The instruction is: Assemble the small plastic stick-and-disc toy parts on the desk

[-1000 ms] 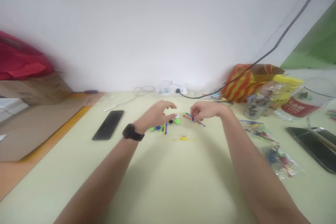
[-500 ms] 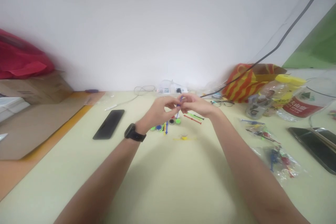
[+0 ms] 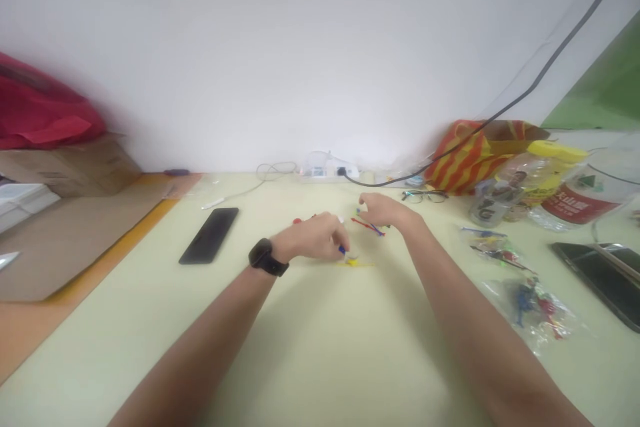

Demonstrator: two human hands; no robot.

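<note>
My left hand [image 3: 323, 238], with a black watch on its wrist, is low over the table with fingers curled down. A small blue piece [image 3: 342, 249] shows at its fingertips, pinched there. Just beyond those fingertips lies a yellow piece [image 3: 353, 263] with thin arms reaching sideways. My right hand [image 3: 381, 211] hovers over thin coloured plastic sticks, its fingers apart. Below it a red stick [image 3: 361, 222] and a blue stick [image 3: 376, 229] lie close together. Behind my left hand a bit of a red piece [image 3: 297, 221] peeks out; other small pieces there are hidden.
A black phone [image 3: 209, 235] lies to the left. Plastic bags of coloured parts [image 3: 537, 307] lie at the right, near bottles [image 3: 500, 190] and a dark tablet-like device [image 3: 603, 280]. Glasses [image 3: 425, 196] and a power strip [image 3: 325, 168] are towards the wall.
My hands, together around a blue stick before, are now apart. The blue stick lies by the red one under my right hand. My left hand has come down and holds a blue piece.
</note>
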